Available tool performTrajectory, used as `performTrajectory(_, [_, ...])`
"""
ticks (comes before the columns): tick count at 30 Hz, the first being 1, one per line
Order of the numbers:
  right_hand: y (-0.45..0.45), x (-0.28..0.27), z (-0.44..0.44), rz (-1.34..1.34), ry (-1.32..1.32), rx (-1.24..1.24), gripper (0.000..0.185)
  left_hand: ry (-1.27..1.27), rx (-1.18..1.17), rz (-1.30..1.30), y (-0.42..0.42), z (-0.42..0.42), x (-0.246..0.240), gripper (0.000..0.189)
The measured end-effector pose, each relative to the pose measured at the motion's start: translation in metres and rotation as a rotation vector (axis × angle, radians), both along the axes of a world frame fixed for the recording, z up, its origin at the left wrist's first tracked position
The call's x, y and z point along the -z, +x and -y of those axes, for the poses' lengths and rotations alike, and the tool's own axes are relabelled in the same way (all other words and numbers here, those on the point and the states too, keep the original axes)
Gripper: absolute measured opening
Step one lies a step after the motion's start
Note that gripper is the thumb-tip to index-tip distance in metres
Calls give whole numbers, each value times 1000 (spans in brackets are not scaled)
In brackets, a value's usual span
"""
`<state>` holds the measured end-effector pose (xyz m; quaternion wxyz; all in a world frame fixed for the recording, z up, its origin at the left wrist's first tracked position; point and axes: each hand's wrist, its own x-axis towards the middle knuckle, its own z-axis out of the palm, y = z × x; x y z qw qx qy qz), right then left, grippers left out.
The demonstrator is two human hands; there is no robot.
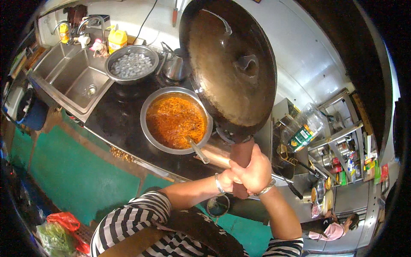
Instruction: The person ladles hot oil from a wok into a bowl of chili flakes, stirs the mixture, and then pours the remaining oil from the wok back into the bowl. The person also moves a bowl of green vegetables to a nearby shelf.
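Observation:
Both my hands grip the brown handle [241, 154] of a large dark wok [221, 74], which is tilted up with its hollow face towards me. My left hand [227, 180] is on the lower part of the handle, and my right hand [257, 168] is wrapped around it just above. A little brownish liquid seems to lie inside the wok. Left of it, on the black counter, a steel basin [144, 120] holds an orange-red oily mixture [176, 119] with a metal ladle [197, 149] resting in it.
Behind the basin stand a steel bowl [109, 72] of pale pieces in water and a metal kettle [175, 67]. A double sink [80, 82] is at the left. A large plastic bottle [303, 131] and racks are at the right. Another person [334, 229] is at the lower right.

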<state>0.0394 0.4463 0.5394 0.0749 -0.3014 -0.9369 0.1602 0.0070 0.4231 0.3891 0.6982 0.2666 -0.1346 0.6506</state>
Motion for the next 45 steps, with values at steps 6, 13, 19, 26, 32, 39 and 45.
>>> performTrajectory(6, [6,5,3,4,14,20,52,154,62,38,2,-2,11,40])
performTrajectory(13, [16,20,4,-1,140,5,52,2,64,61,7,-6,23,38])
performTrajectory(19, [22,9,19,-63,29,-14,45,-213,-99,67,-1,0,36,36])
performTrajectory(26, [29,6,20,-113,19,-47,52,-381,-337,45,-10,-3,49,34])
performTrajectory(32, [43,6,20,-126,3,-37,51,-462,-438,48,-2,-14,51,33])
performTrajectory(39, [48,14,17,-112,-1,-32,51,-539,-572,70,4,-10,63,31])
performTrajectory(45, [52,11,14,-135,6,-42,51,-868,-776,-202,-14,-27,79,28])
